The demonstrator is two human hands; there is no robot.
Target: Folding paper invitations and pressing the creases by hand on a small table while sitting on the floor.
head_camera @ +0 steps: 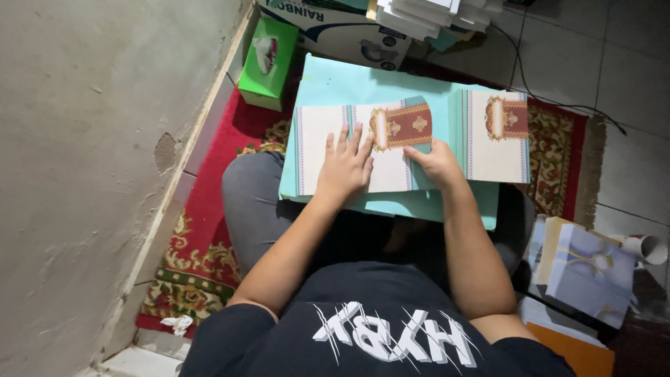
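A printed cream card [317, 143] with a red and gold ornamental panel lies on a turquoise sheet [349, 87] across my lap. My left hand [345, 166] rests flat on the card, fingers spread. My right hand [436, 164] pinches the card's lower edge where a red flap [408, 126] is folded up over it. A second card [492, 136] of the same print lies flat to the right.
A green tissue box [269, 59] stands at the back left beside the wall. A cardboard box [349, 31] and a stack of white cards [426, 14] sit behind. Blue printed sheets [586, 269] and a paper roll [645, 248] lie at the right. A red patterned rug [202, 237] covers the floor.
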